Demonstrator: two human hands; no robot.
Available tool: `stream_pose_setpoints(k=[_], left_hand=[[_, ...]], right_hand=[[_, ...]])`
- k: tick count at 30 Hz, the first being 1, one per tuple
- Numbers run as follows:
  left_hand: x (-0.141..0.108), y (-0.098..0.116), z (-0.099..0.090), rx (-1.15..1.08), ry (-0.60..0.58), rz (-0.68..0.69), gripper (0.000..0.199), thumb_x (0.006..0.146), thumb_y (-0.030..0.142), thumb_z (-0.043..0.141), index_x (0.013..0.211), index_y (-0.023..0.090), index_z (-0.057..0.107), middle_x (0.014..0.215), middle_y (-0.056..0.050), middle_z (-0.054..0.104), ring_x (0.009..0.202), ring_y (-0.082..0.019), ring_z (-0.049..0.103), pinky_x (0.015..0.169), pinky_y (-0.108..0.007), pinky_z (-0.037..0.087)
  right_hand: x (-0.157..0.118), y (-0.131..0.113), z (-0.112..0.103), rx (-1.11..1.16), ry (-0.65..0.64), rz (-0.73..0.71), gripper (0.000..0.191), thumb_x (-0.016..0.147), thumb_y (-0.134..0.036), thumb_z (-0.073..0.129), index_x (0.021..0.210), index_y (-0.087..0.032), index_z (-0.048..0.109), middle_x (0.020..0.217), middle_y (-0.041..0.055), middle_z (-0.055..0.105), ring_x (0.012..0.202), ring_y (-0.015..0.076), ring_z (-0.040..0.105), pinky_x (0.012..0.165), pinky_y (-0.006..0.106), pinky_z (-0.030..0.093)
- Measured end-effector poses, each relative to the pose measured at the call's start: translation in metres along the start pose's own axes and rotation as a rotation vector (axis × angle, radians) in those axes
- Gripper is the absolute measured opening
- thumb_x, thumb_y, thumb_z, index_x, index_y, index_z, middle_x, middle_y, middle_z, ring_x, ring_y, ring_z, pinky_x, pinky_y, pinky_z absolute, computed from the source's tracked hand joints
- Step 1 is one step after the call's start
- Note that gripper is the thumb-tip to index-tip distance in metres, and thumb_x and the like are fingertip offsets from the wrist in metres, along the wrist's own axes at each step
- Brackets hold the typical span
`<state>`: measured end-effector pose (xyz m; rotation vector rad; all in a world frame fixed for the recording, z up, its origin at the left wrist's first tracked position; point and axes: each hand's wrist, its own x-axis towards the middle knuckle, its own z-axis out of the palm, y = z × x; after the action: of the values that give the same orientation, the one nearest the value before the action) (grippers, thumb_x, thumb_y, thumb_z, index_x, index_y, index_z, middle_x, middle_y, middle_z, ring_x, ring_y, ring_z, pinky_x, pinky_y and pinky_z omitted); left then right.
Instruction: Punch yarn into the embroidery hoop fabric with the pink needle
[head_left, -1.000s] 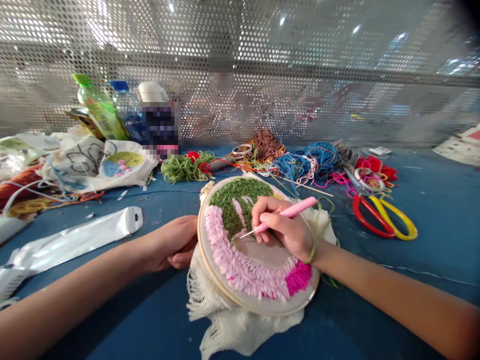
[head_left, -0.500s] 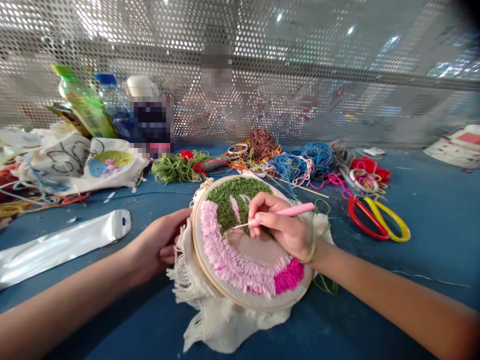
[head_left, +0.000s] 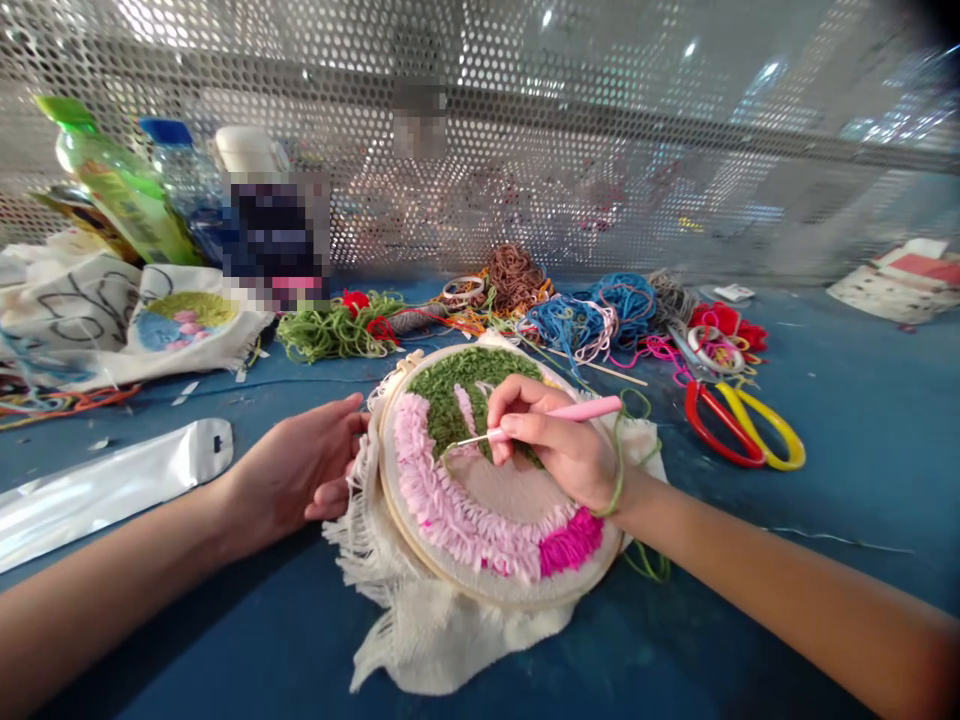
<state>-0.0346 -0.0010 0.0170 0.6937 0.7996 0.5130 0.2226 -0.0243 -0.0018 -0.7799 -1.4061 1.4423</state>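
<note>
My right hand (head_left: pixel 559 440) grips a pink punch needle (head_left: pixel 589 407) like a pen, its metal tip on the fabric at the lower edge of the green loops. Green yarn (head_left: pixel 619 465) trails from the tool past my wrist. The fabric is stretched in a round wooden embroidery hoop (head_left: pixel 386 465), with a pale pink band (head_left: pixel 457 530), a magenta patch (head_left: pixel 571 541) and a bare middle. At the hoop's left side, my left hand (head_left: pixel 300 470) is open, fingers apart, its fingertips by the frayed cloth edge (head_left: pixel 352 530); whether they touch it I cannot tell.
Scissors with red and yellow handles (head_left: pixel 746 425) lie to the right. Yarn piles, such as a blue tangle (head_left: pixel 626 305) and a green one (head_left: pixel 322 330), line the back. At left are a silvery pouch (head_left: pixel 112 490), bottles (head_left: pixel 120 175) and another stitched cloth (head_left: pixel 187 325). Perforated metal (head_left: pixel 600 180) stands behind.
My left hand has opened and drawn slightly away from the hoop. The needle tip has shifted a little left along the edge of the green loops. The whole view has shifted somewhat.
</note>
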Motion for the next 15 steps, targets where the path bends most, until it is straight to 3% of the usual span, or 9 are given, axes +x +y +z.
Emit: stream_pose_setpoints(k=[4, 5, 7, 9, 11, 15], left_hand=[[-0.002, -0.003, -0.003, -0.001, -0.052, -0.108, 0.021, 0.081, 0.02, 0.049, 0.073, 0.009, 0.065, 0.036, 0.0, 0.056, 0.021, -0.008, 0.042, 0.022, -0.012, 0.032], [-0.003, -0.006, -0.002, -0.001, -0.073, -0.104, 0.017, 0.074, 0.016, 0.052, 0.076, 0.009, 0.067, 0.037, 0.0, 0.057, 0.021, -0.008, 0.042, 0.022, -0.012, 0.032], [-0.005, -0.011, 0.001, -0.002, -0.102, -0.024, 0.029, 0.064, 0.007, 0.055, 0.089, 0.011, 0.071, 0.05, -0.001, 0.068, 0.029, -0.01, 0.054, 0.029, -0.014, 0.044], [-0.006, -0.016, 0.004, 0.007, -0.114, 0.085, 0.038, 0.065, 0.003, 0.06, 0.099, 0.015, 0.073, 0.07, -0.001, 0.077, 0.053, -0.014, 0.07, 0.049, -0.019, 0.058], [-0.005, -0.019, 0.006, 0.029, -0.111, 0.162, 0.039, 0.072, 0.004, 0.065, 0.106, 0.021, 0.073, 0.086, 0.0, 0.08, 0.075, -0.017, 0.075, 0.067, -0.024, 0.061], [-0.005, -0.022, 0.004, 0.335, -0.179, 0.328, 0.04, 0.076, 0.001, 0.065, 0.102, 0.029, 0.076, 0.09, 0.006, 0.08, 0.076, -0.012, 0.073, 0.076, -0.021, 0.058]], right_hand=[[-0.001, -0.005, 0.007, 0.045, 0.003, 0.054, 0.008, 0.077, -0.023, 0.059, 0.074, -0.016, 0.061, 0.061, -0.0005, 0.058, 0.053, 0.0104, 0.053, 0.047, 0.021, 0.034], [-0.001, -0.007, 0.009, 0.057, -0.004, 0.068, 0.008, 0.076, -0.023, 0.059, 0.072, -0.016, 0.06, 0.059, -0.0008, 0.057, 0.051, 0.01, 0.052, 0.045, 0.021, 0.032], [-0.001, -0.01, 0.013, 0.071, -0.019, 0.092, 0.009, 0.074, -0.024, 0.059, 0.071, -0.016, 0.061, 0.056, -0.0011, 0.057, 0.049, 0.0094, 0.051, 0.043, 0.02, 0.031], [-0.001, -0.011, 0.015, 0.085, -0.025, 0.098, 0.009, 0.073, -0.024, 0.059, 0.071, -0.015, 0.061, 0.056, -0.0013, 0.057, 0.048, 0.0087, 0.05, 0.043, 0.019, 0.031], [0.0, -0.012, 0.016, 0.101, -0.024, 0.085, 0.008, 0.072, -0.022, 0.058, 0.069, -0.015, 0.061, 0.057, -0.0017, 0.057, 0.047, 0.008, 0.05, 0.042, 0.018, 0.031], [-0.002, -0.011, 0.015, 0.126, -0.034, 0.053, 0.009, 0.074, -0.02, 0.056, 0.068, -0.015, 0.06, 0.055, -0.0023, 0.056, 0.046, 0.0072, 0.049, 0.043, 0.018, 0.033]])
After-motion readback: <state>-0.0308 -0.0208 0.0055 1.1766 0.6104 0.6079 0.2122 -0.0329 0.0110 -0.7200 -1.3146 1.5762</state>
